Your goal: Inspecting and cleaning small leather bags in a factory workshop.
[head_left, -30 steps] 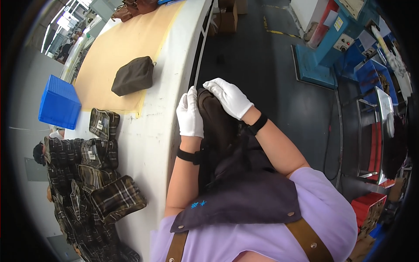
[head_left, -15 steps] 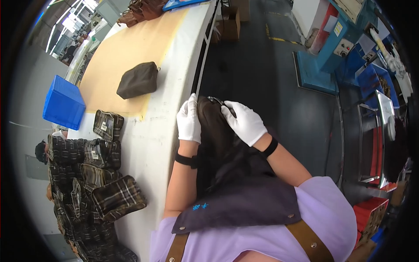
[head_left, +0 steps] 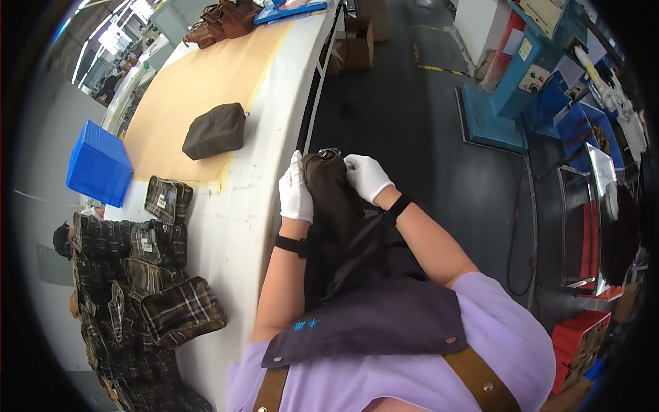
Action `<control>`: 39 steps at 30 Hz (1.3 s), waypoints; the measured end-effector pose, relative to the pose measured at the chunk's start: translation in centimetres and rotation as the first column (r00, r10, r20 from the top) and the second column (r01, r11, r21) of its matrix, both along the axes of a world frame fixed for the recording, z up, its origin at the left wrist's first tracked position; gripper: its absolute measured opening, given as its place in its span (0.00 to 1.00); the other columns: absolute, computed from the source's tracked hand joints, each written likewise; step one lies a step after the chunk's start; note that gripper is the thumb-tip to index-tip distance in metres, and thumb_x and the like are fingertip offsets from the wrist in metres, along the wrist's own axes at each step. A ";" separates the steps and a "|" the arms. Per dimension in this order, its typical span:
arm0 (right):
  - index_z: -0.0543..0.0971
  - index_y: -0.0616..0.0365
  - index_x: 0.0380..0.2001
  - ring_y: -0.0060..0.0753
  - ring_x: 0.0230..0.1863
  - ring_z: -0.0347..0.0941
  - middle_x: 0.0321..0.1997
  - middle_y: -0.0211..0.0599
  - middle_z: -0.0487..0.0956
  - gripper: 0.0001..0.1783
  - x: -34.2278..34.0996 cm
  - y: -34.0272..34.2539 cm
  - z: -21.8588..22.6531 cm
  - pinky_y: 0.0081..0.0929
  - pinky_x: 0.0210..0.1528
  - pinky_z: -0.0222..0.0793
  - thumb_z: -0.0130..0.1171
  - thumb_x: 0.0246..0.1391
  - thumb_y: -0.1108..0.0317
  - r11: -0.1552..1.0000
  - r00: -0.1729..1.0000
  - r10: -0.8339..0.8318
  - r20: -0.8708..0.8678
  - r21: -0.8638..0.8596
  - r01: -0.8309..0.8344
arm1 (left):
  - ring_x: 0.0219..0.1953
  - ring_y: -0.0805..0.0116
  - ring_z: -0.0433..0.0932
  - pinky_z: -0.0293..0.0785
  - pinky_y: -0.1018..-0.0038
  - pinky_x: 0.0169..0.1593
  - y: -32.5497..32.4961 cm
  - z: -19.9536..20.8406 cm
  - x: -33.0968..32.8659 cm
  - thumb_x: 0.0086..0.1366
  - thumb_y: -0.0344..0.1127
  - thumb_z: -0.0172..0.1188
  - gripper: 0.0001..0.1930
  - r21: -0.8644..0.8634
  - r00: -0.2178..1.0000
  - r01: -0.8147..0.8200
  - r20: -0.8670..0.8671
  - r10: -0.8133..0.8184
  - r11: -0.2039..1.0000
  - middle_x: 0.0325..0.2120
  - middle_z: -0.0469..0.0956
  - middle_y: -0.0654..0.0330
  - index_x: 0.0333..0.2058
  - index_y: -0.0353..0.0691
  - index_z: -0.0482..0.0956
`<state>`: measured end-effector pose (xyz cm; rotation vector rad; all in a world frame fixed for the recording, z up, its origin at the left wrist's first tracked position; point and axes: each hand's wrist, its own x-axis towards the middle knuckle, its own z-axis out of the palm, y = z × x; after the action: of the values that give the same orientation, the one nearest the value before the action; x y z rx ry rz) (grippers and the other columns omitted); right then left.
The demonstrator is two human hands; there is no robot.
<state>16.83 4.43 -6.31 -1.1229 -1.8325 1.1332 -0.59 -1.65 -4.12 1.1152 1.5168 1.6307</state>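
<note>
In front of my apron, beside the table edge, a dark brown zippered pouch (head_left: 325,180) is held between my hands, with a metal zipper end showing at its top. My left hand (head_left: 296,189), white-gloved, lies along the pouch's left side with its fingers pointing away from me and its thumb hidden. On the other side, my right hand (head_left: 368,178), gloved too, has curled fingers closed at the pouch's upper right edge. The pouch's lower part merges with the dark apron. A similar brown pouch (head_left: 215,132) rests on the table to the left.
Several plaid pouches (head_left: 184,312) are heaped on the white table (head_left: 240,240) at my left. Beyond them stands a blue crate (head_left: 100,165). Brown leather bags (head_left: 223,24) sit at the table's far end. A teal machine (head_left: 511,96) and a metal-framed cart (head_left: 583,213) stand right.
My right hand has drawn back toward the pouch's right side, and its fingers are more curled. My left hand stays along the left side. More of the pouch's top shows.
</note>
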 end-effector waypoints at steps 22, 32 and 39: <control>0.78 0.58 0.46 0.55 0.50 0.78 0.47 0.52 0.81 0.13 -2.0 -1.1 3.1 0.47 0.51 0.75 0.53 0.61 0.65 0.975 0.958 -0.033 0.286 0.221 -0.032 | 0.53 0.66 0.74 0.68 0.70 0.61 -1.1 3.3 1.8 0.80 0.46 0.45 0.24 -0.093 0.997 -0.073 0.016 0.075 0.993 0.51 0.76 0.51 0.57 0.28 0.72; 0.80 0.66 0.42 0.28 0.41 0.79 0.42 0.35 0.82 0.12 2.0 -1.4 -0.9 0.28 0.49 0.76 0.48 0.60 0.77 0.734 0.533 -0.282 -0.798 -0.537 -0.416 | 0.59 0.52 0.70 0.67 0.63 0.64 -3.6 5.1 4.7 0.60 0.32 0.71 0.38 0.055 0.823 -0.040 -0.564 0.064 0.998 0.56 0.68 0.45 0.66 0.35 0.62; 0.80 0.64 0.46 0.27 0.43 0.79 0.42 0.33 0.82 0.13 2.8 -1.4 0.4 0.26 0.50 0.76 0.56 0.68 0.65 0.838 0.539 -0.333 -0.773 -0.505 -0.207 | 0.57 0.51 0.73 0.69 0.63 0.63 -3.3 4.0 3.4 0.61 0.29 0.67 0.35 0.024 0.936 0.100 -0.340 -0.086 0.995 0.55 0.70 0.46 0.65 0.32 0.63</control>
<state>19.67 3.04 -5.91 -0.6609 -0.6722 1.8132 2.78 -4.95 -0.10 1.5296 1.6185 1.4645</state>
